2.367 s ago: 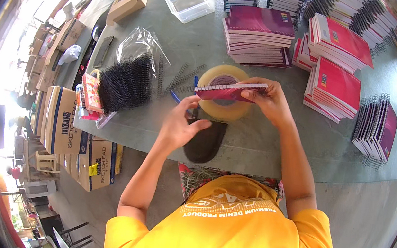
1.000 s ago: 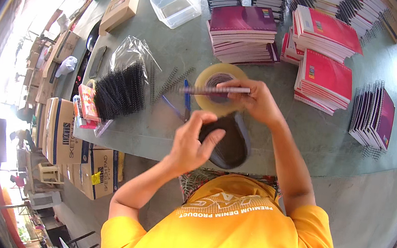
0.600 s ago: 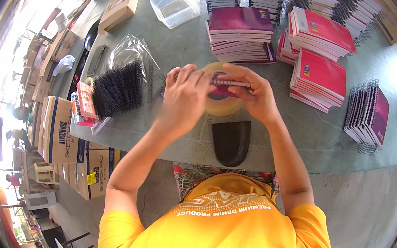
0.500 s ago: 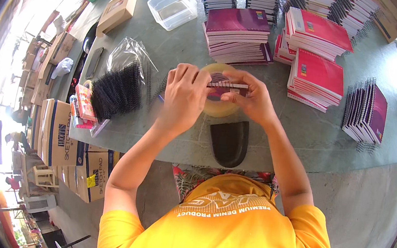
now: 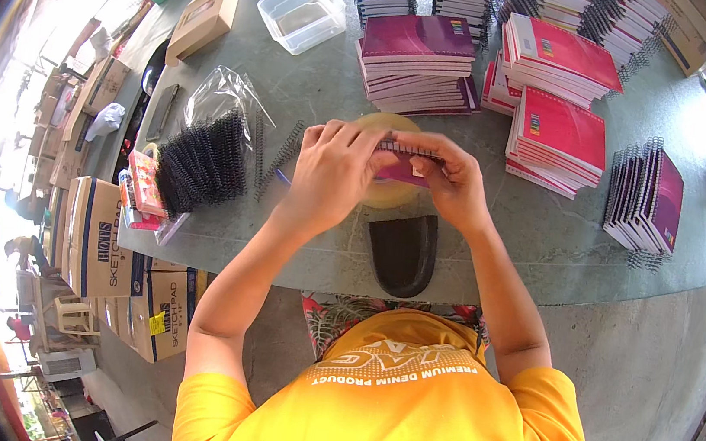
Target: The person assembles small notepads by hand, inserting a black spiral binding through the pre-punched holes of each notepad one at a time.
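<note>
Between my hands is a small purple notebook (image 5: 397, 171), its dark bound edge turned upward and partly hidden by my fingers. My left hand (image 5: 334, 168) is closed on its left end, fingertips along the bound edge. At the opposite end, my right hand (image 5: 460, 186) grips it between thumb and fingers. Beneath the notebook a wide yellowish ring, like a large tape roll (image 5: 386, 196), lies on the table. Nearer to me rests a black rounded pad (image 5: 402, 255). Left of my left hand are a loose black spiral coil (image 5: 290, 145) and a blue pen-like tip (image 5: 282, 178).
Many black coils (image 5: 203, 160) lie by a clear plastic bag (image 5: 230, 95) on the left. Purple notebooks (image 5: 419, 41) and red notebooks (image 5: 561, 133) are stacked beyond my hands. Coiled notebooks (image 5: 648, 195) stand at right. A clear tub (image 5: 302, 14) and cardboard box (image 5: 204, 21) sit at far left.
The notebook has tilted so that more of its purple cover shows under the bound edge. Both hands have shifted slightly while keeping hold of it.
</note>
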Tool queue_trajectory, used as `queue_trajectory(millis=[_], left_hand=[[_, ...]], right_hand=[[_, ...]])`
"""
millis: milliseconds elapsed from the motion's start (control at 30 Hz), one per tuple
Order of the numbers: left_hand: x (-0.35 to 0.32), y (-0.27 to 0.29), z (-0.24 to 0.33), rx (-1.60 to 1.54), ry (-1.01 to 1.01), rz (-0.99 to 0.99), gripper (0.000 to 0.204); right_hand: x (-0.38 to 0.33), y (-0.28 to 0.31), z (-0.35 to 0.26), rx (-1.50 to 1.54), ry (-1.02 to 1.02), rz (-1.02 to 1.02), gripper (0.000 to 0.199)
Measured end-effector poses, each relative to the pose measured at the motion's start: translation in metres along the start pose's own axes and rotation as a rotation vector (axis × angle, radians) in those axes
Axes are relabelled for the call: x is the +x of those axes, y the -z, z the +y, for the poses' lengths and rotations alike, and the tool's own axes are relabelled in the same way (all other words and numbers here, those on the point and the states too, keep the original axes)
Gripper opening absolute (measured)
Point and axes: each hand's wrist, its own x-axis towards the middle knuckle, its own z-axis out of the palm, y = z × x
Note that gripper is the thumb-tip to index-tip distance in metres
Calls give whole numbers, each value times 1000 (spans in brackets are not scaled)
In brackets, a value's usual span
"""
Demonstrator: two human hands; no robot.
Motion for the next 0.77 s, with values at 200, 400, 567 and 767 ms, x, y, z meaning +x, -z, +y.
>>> queue_trajectory(millis=[200, 400, 567, 767], left_hand=[[4, 4, 6, -33, 105, -7, 28], [5, -2, 3, -36, 90, -52, 29], [12, -8, 5, -82, 12, -86, 30], [18, -10, 13, -182, -2, -172, 34]], right_hand=[[-2, 4, 4, -184, 7, 74, 19], [-6, -6, 18, -110, 71, 294, 13], [-11, 6, 21, -423, 60, 178, 11], [-14, 11, 33, -404, 59, 192, 17]])
